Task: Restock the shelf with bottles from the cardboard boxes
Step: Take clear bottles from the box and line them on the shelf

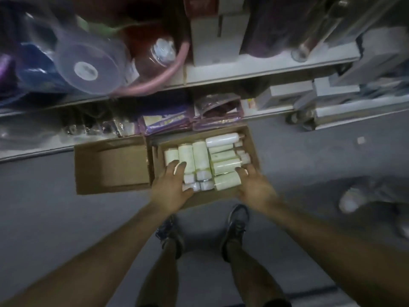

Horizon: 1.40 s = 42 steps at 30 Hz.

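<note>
A cardboard box [254, 149] on the grey floor holds several pale white bottles [200, 157] lying on their sides. My left hand [171, 187] reaches into its near left part, fingers spread over the bottles. My right hand [254, 185] rests on the near right corner, fingertips touching a bottle [226, 180]; neither hand visibly grips anything. A second cardboard box [110, 165] stands empty just to the left. The white shelf [243, 70] runs across the top.
The shelves hold clear plastic containers [88, 67], white cartons [212, 36] and purple packets [166, 122]. My two feet in dark shoes [235, 227] stand just behind the box. Another person's shoe [354, 198] is on the floor at the right.
</note>
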Tool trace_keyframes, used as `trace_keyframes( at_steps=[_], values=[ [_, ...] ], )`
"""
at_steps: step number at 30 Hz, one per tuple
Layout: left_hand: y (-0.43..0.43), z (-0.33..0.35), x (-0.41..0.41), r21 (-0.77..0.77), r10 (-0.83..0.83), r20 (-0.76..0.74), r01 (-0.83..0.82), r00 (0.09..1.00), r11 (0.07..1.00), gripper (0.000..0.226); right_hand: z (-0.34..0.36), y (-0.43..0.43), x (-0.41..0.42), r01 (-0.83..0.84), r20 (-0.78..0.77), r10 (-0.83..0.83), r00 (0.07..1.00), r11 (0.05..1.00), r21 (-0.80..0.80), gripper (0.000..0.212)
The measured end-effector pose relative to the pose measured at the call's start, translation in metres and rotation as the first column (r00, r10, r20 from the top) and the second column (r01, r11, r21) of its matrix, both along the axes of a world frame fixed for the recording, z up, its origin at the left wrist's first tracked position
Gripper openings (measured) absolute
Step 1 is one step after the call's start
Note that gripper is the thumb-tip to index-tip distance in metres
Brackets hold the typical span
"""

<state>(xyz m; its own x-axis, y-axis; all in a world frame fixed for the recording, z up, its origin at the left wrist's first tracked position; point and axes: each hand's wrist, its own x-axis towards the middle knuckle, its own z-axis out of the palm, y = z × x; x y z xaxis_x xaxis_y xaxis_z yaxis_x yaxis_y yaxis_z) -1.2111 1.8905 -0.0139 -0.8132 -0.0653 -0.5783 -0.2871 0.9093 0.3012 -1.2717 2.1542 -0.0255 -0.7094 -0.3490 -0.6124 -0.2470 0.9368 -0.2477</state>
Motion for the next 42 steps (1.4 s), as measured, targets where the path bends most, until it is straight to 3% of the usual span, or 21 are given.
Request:
trace_keyframes(
  at_steps=[5, 12, 21, 23, 28, 35, 42],
  values=[
    [0.020, -0.105, 0.022, 0.027, -0.038, 0.063, 0.036, 0.997, 0.999, 0.086, -0.102, 0.013, 0.016, 0.015, 0.072, -0.019, 0.997, 0.998, 0.064, 0.071],
    [0.035, -0.218, 0.020, -0.001, -0.121, 0.080, 0.122, 0.989, 0.993, 0.088, -0.207, 0.028, -0.018, -0.027, 0.030, 0.025, 0.999, 0.996, 0.085, 0.076],
    [0.012, -0.341, -0.061, 0.012, -0.425, 0.027, 0.425, 0.905, 0.905, 0.103, -0.318, 0.034, -0.089, -0.169, 0.014, 0.168, 0.986, 0.982, 0.082, 0.099],
    [0.005, -0.359, -0.083, -0.033, -0.528, 0.027, 0.528, 0.849, 0.848, 0.106, -0.335, 0.035, -0.099, -0.223, 0.016, 0.223, 0.975, 0.971, 0.082, 0.103],
    [-0.004, -0.381, -0.124, -0.208, -0.812, 0.068, 0.804, 0.579, 0.556, 0.100, -0.362, 0.038, -0.113, -0.276, 0.051, 0.272, 0.961, 0.958, 0.078, 0.108],
    [-0.003, -0.390, -0.155, -0.349, -0.923, 0.070, 0.876, 0.378, 0.332, 0.099, -0.377, 0.042, -0.126, -0.368, 0.099, 0.358, 0.929, 0.921, 0.131, 0.093],
    [0.007, -0.394, -0.163, -0.409, -0.963, 0.075, 0.889, 0.257, 0.205, 0.089, -0.367, 0.034, -0.135, -0.432, 0.064, 0.429, 0.901, 0.879, 0.203, 0.072]
  ],
)
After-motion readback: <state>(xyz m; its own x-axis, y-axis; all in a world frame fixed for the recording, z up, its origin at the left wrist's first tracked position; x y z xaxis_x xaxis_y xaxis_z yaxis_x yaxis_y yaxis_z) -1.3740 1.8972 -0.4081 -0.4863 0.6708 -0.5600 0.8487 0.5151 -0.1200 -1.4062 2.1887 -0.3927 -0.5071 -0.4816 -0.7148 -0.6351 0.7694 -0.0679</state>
